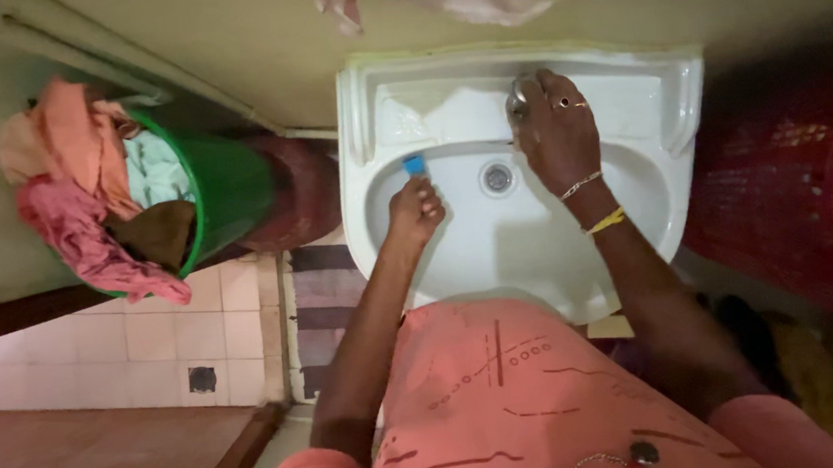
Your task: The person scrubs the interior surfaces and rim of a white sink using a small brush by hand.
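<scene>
A white wall basin (645,93) lies below me, with a round drain (498,178) in its bowl. My left hand (414,209) is closed around a small blue scrubber (416,165) held against the inner left wall of the bowl. My right hand (556,129) rests on the metal tap (518,101) at the back rim, fingers wrapped over it; it wears a ring and two bracelets. My salmon patterned shirt fills the lower frame.
A green bucket (231,185) heaped with pink and orange cloths stands left of the basin beside a dark red pot (297,189). A red plastic chair (794,191) is on the right. Tiled floor (125,350) and a striped mat (321,292) lie below.
</scene>
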